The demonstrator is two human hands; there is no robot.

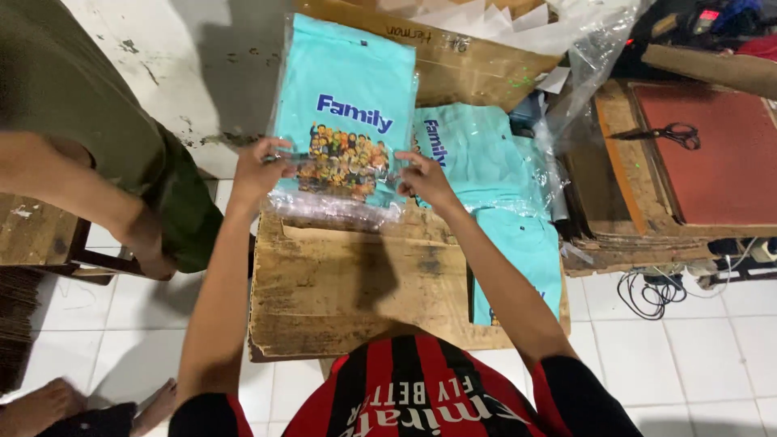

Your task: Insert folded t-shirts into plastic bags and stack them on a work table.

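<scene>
A folded turquoise shirt in a clear plastic bag point(344, 89) lies on a worn cardboard sheet point(340, 283), printed side up. My left hand point(261, 168) pinches the bag's open flap at its lower left. My right hand point(425, 180) pinches the same flap at the lower right. Both hands hold the plastic edge just below the shirt's coloured print. More turquoise shirts point(486, 170) lie to the right, partly under loose clear plastic.
Another person in olive clothing point(89, 105) stands at the left, one hand hanging near a wooden bench point(40, 235). A wooden press with a red pad point(712, 154) and black scissors point(668, 133) sits at the right. Cables point(655, 291) lie on the white tile floor.
</scene>
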